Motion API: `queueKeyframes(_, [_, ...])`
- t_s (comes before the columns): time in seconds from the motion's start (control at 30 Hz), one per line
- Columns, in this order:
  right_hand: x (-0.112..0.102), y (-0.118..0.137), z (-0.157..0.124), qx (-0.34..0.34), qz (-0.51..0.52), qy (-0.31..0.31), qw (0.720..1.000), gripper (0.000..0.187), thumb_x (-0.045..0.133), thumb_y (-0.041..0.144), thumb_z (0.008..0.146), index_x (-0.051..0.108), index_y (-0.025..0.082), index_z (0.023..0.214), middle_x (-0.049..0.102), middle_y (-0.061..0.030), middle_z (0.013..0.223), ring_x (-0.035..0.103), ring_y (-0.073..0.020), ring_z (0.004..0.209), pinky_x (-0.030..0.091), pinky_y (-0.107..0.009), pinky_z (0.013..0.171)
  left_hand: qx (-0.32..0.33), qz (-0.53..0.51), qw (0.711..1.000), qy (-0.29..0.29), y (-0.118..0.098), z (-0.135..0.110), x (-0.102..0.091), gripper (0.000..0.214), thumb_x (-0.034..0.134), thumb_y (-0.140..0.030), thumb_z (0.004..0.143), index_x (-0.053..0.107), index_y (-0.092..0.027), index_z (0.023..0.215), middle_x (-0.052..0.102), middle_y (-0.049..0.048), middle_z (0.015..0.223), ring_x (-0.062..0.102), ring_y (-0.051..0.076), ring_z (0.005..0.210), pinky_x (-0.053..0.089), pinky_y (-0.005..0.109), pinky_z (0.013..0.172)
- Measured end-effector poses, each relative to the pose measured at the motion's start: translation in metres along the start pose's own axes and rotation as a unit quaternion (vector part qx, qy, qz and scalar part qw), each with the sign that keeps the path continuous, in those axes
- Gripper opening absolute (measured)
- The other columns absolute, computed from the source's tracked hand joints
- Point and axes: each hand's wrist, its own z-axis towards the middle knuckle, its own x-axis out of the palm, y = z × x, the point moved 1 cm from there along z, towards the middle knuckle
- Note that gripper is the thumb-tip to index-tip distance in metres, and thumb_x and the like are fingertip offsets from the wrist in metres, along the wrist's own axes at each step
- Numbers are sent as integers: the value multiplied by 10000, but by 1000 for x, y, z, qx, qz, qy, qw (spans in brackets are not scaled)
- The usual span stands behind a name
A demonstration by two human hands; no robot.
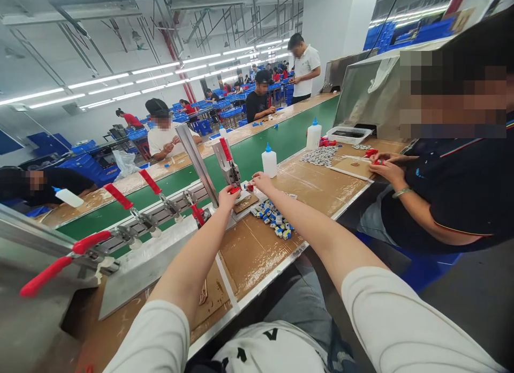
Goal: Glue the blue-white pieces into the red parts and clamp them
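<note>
Both my arms reach out to a small upright toggle clamp (pixel 228 166) with a red handle, mounted at the far side of the bench. My left hand (pixel 227 198) is at the clamp's base, its fingers closed on a small red part (pixel 234 190). To its right, my right hand (pixel 263 184) has its fingertips pinched together beside a small red and blue piece (pixel 249 187); what lies between them is too small to make out. A pile of small blue, white and yellow parts (pixel 275 215) lies on the bench just below my right wrist.
Several red-handled toggle clamps (pixel 136 215) line a metal rail at left. A blue-capped white bottle (pixel 269 163) stands behind my right hand. A green conveyor belt (pixel 257 148) runs beyond the bench. A co-worker (pixel 441 185) sits at right, holding red parts near grey pieces (pixel 319 156).
</note>
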Motion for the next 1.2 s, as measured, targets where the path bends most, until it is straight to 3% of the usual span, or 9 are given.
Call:
queueKeyframes(0.1, [-6,9,3,-19,57,-37,998,284,503,155,859,656,169,1097,767,-122,1210,725,-191,1051,591,-327,945,15,15,1000,9,5,4,11,480,914,-182,677,789,-143,1139,801,147,1183,745,287,1102,550,425,1060])
queueKeyframes(0.2, [-11,33,8,-56,111,-46,991,334,477,216,896,640,185,1186,757,-105,1259,734,-176,1004,617,-329,897,27,25,999,16,12,7,20,524,905,-188,682,772,-131,1186,797,155,1201,752,269,1077,557,418,1046])
queueKeyframes(0.33, [-5,94,25,-219,174,-30,960,406,600,378,924,627,204,1290,764,-95,1249,716,-203,1047,603,-379,993,37,43,998,25,19,11,24,521,896,-211,690,764,-119,1185,796,160,1188,746,268,1062,559,418,1025])
queueKeyframes(0.47, [15,154,47,-294,96,31,950,650,736,370,883,519,191,1469,723,-110,1327,688,-232,1155,534,-428,1118,46,64,996,36,24,15,23,503,869,-250,734,754,-114,1204,790,163,1208,736,264,1074,548,403,1026])
queueKeyframes(0.57, [21,167,43,-283,29,22,959,442,653,360,969,581,167,1360,736,-111,1215,688,-245,1145,512,-440,1129,48,70,995,44,27,17,22,488,848,-260,754,753,-113,1210,788,170,1222,735,268,1079,548,410,1030])
queueKeyframes(0.7, [8,146,-2,-316,28,-44,947,312,532,457,1045,639,208,1200,759,-73,1125,700,-236,1100,520,-420,1104,44,56,996,60,31,20,22,523,869,-239,720,762,-102,1214,801,171,1180,744,273,1053,555,412,1020])
queueKeyframes(0.93, [-15,89,-96,-329,19,-60,942,365,507,473,1059,670,215,1259,702,-134,1456,654,-248,1366,474,-430,1210,45,22,995,87,32,20,23,502,877,-229,702,785,-106,1179,818,135,1098,748,254,994,558,402,1004])
queueKeyframes(1.1, [-2,47,-117,-322,-61,-57,943,520,405,450,1094,586,190,1506,568,-153,1617,547,-256,1507,438,-442,1256,53,24,994,91,32,18,23,444,855,-233,731,789,-102,1150,819,129,1109,744,262,1010,556,378,976])
queueKeyframes(1.2, [1,34,-121,-274,-193,-45,941,604,276,410,1119,454,138,1627,580,-189,1597,612,-294,1431,513,-452,1157,50,32,994,90,33,19,24,456,869,-255,717,791,-108,1142,819,125,1102,743,265,1010,555,377,967])
